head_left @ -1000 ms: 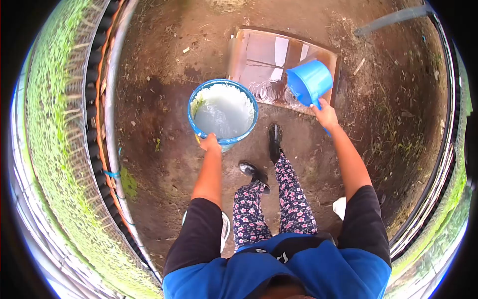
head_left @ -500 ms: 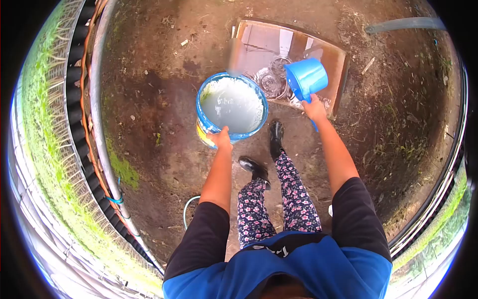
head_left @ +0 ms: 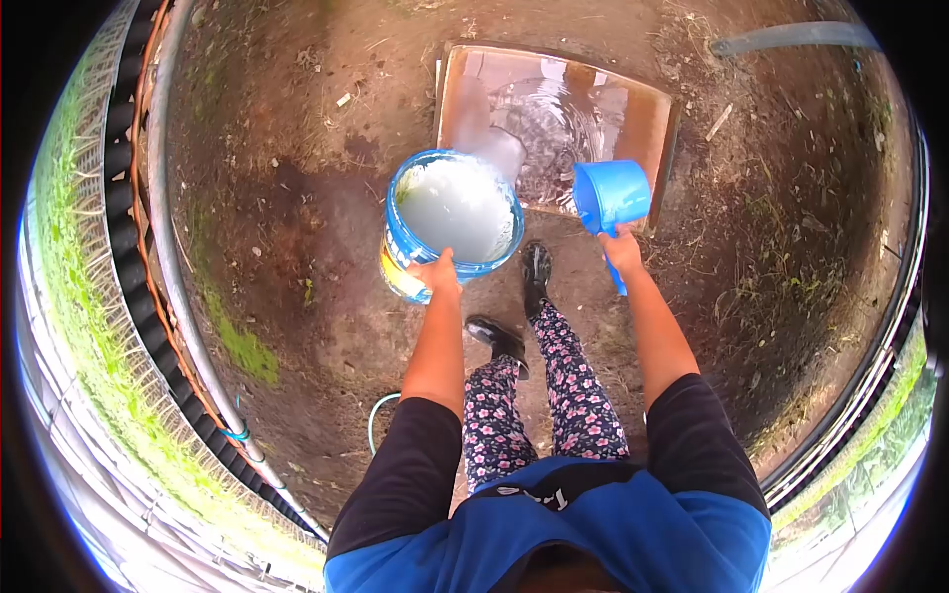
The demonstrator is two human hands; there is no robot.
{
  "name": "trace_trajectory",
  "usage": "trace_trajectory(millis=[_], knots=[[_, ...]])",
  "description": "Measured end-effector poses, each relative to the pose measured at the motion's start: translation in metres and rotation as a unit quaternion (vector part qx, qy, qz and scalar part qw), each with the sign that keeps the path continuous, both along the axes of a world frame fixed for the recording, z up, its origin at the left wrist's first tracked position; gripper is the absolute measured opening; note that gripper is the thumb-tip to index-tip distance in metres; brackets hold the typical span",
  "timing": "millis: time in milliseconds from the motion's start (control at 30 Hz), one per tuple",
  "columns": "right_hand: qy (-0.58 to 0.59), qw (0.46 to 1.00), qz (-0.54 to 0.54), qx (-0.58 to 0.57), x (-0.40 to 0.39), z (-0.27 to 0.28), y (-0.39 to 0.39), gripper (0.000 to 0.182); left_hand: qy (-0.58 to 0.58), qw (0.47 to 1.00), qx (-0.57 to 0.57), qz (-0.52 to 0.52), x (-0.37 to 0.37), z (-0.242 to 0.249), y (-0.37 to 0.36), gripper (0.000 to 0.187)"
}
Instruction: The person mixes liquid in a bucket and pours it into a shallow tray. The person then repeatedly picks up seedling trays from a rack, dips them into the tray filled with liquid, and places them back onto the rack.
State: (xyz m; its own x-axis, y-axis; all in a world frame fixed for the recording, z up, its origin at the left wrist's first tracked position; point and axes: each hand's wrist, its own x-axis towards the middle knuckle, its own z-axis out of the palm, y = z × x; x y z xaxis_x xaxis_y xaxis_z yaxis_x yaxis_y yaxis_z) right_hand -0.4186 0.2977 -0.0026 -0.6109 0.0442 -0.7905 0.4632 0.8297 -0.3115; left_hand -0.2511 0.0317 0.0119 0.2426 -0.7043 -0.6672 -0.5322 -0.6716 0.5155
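Plainly, the left hand (head_left: pixel 435 273) holds one bucket (head_left: pixel 397 255), the right hand (head_left: pixel 622 249) one dipper (head_left: pixel 622 192).

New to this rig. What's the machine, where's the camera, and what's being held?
There is no machine: these are a person's own bare hands. The camera is worn on the head and looks forward and down, so the person's blue shirt, patterned trousers and dark boots show too. The left hand grips the near rim of a bucket with pale, cloudy contents. The right hand holds a blue jug by its handle. Beyond them, a shallow brown tray of rippling water lies on bare ground.
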Motion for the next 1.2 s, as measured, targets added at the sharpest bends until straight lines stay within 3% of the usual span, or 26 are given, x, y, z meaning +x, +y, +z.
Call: trace_trajectory(millis=[300,400,500,633,733,867,1100,1200], knots=[[-0.029,0.997,-0.048,-0.043,-0.005,-0.006,-0.016,0.052,0.003,0.998,-0.058,-0.039,0.029,-0.053,-0.004,0.086],[-0.016,0.998,-0.050,-0.038,-0.004,-0.014,-0.017,0.053,0.040,0.995,0.085,0.017,0.009,-0.005,-0.011,0.087],[-0.022,0.997,-0.061,-0.042,-0.007,-0.017,-0.012,0.053,0.033,0.991,0.091,0.097,0.001,0.007,-0.016,0.065],[-0.032,0.993,-0.097,-0.065,-0.003,-0.015,-0.009,0.053,0.168,0.974,0.145,0.034,0.023,0.001,-0.026,0.041],[-0.032,0.988,-0.123,-0.092,-0.002,-0.011,-0.003,0.053,0.169,0.973,0.157,-0.010,0.032,-0.003,-0.027,0.038],[-0.057,0.982,-0.152,-0.094,0.000,-0.004,0.003,0.037,0.167,0.958,0.201,-0.123,0.034,-0.003,-0.031,0.040],[-0.050,0.978,-0.184,-0.087,0.010,0.003,0.016,0.036,0.144,0.966,0.184,-0.115,0.026,-0.007,-0.024,0.043],[-0.050,0.973,-0.204,-0.099,0.014,0.003,0.023,0.036,0.106,0.975,0.164,-0.103,0.012,-0.006,-0.018,0.035]])
